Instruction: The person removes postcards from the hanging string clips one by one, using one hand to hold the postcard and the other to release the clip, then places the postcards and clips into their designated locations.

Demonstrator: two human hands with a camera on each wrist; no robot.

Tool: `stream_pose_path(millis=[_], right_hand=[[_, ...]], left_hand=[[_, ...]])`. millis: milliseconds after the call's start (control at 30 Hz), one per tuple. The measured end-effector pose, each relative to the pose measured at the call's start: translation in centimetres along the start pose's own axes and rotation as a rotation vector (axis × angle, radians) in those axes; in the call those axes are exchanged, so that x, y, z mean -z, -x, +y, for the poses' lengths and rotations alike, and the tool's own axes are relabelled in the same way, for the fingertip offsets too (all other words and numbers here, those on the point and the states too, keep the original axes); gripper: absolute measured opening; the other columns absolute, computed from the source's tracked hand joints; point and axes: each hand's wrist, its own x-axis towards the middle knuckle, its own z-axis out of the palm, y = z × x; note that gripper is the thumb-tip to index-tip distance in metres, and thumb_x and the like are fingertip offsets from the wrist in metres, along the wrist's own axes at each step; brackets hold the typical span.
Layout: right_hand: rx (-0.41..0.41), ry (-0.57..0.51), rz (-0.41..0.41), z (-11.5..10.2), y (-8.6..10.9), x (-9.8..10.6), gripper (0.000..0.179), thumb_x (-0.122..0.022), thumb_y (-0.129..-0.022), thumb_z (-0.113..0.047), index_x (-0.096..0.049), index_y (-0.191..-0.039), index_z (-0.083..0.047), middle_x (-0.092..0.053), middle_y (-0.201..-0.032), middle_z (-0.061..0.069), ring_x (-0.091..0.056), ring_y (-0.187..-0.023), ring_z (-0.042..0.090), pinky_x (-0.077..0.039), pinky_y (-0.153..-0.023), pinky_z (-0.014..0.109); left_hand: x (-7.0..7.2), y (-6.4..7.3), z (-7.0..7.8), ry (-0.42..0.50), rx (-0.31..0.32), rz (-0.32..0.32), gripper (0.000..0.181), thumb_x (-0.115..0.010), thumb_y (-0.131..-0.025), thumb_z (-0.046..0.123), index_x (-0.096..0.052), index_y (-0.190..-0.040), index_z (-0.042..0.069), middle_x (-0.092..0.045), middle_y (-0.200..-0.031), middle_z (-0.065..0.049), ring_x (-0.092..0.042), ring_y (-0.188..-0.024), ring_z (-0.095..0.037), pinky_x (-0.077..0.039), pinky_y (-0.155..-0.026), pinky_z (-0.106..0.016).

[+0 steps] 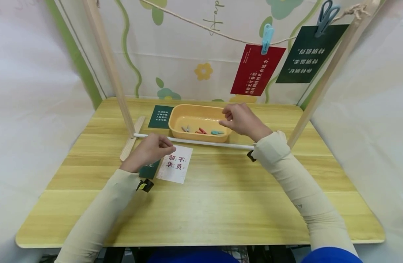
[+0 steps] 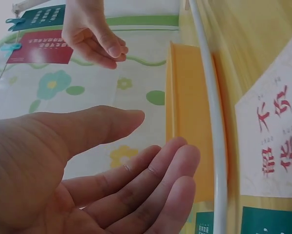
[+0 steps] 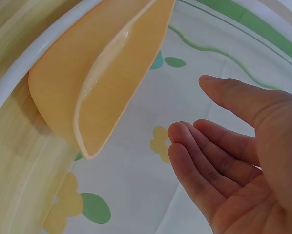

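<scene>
My left hand (image 1: 152, 151) hovers just above a white card with red characters (image 1: 176, 170) and a dark green card (image 1: 149, 171), which it partly covers from the head camera. In the left wrist view its thumb and loosely bent fingers stand apart, holding nothing. Over the right end of a yellow tray (image 1: 198, 112) is my right hand (image 1: 243, 121), fingers relaxed and likewise holding nothing. Inside the tray lie grey clothespins (image 1: 185, 129), red clothespins (image 1: 201, 130) and a blue clothespin (image 1: 217, 132).
A white rod (image 1: 208, 143) crosses in front of the tray between wooden posts. From the rope (image 1: 201, 25) above, clothespins hold a red card (image 1: 255, 71) and a dark green card (image 1: 307, 54). Another green card (image 1: 160, 117) lies left of the tray.
</scene>
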Motion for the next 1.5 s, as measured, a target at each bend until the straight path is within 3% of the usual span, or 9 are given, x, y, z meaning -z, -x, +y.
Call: stream_pose_path(millis=[500,767,1067,1267,1500], right_hand=[[-0.091,-0.106,0.104,2.9,3.8,0.8,0.042,-0.076,-0.099,-0.029,-0.069,-0.128,0.000,-0.074,-0.119,0.017,-0.072,-0.107,0.030,-0.060,-0.098,0.047],[-0.079,-0.113,0.260,4.2,6.0,1.5,0.040,-0.073,-0.101,-0.032,-0.071,-0.127,-0.002,-0.078,-0.114,0.015,-0.076,-0.101,0.029,-0.062,-0.093,0.048],[-0.066,-0.135,0.413,5.1,6.7,2.2,0.042,-0.071,-0.103,-0.032,-0.070,-0.131,-0.001,-0.077,-0.119,0.018,-0.077,-0.105,0.034,-0.062,-0.093,0.051],[-0.074,-0.137,0.469,5.3,6.6,2.7,0.042,-0.073,-0.102,-0.030,-0.069,-0.131,0.000,-0.077,-0.119,0.018,-0.076,-0.107,0.032,-0.061,-0.097,0.049],[-0.082,-0.176,0.488,5.5,6.3,3.2,0.047,-0.070,-0.103,-0.036,-0.067,-0.135,-0.001,-0.074,-0.125,0.015,-0.073,-0.112,0.028,-0.059,-0.102,0.044]], left_hand=[[1.6,-0.6,3.4,-0.015,-0.133,0.042,0.024,-0.072,-0.102,0.023,-0.073,-0.118,0.006,-0.077,-0.118,-0.013,-0.072,-0.110,-0.028,-0.059,-0.098,-0.046],[2.4,-0.9,6.6,-0.047,-0.246,0.079,0.025,-0.072,-0.102,0.021,-0.073,-0.120,0.003,-0.078,-0.118,-0.013,-0.074,-0.109,-0.028,-0.060,-0.099,-0.045],[3.8,-1.3,11.1,-0.025,-0.366,0.153,0.025,-0.075,-0.098,0.016,-0.073,-0.118,0.000,-0.078,-0.114,-0.015,-0.076,-0.104,-0.026,-0.062,-0.096,-0.041],[4.7,-1.7,13.8,-0.054,-0.466,0.227,0.025,-0.076,-0.097,0.015,-0.074,-0.118,0.001,-0.079,-0.113,-0.014,-0.077,-0.105,-0.025,-0.061,-0.097,-0.037],[5.6,-1.7,16.7,-0.060,-0.557,0.270,0.027,-0.075,-0.098,0.015,-0.073,-0.121,0.002,-0.078,-0.118,-0.012,-0.075,-0.110,-0.022,-0.059,-0.102,-0.033]])
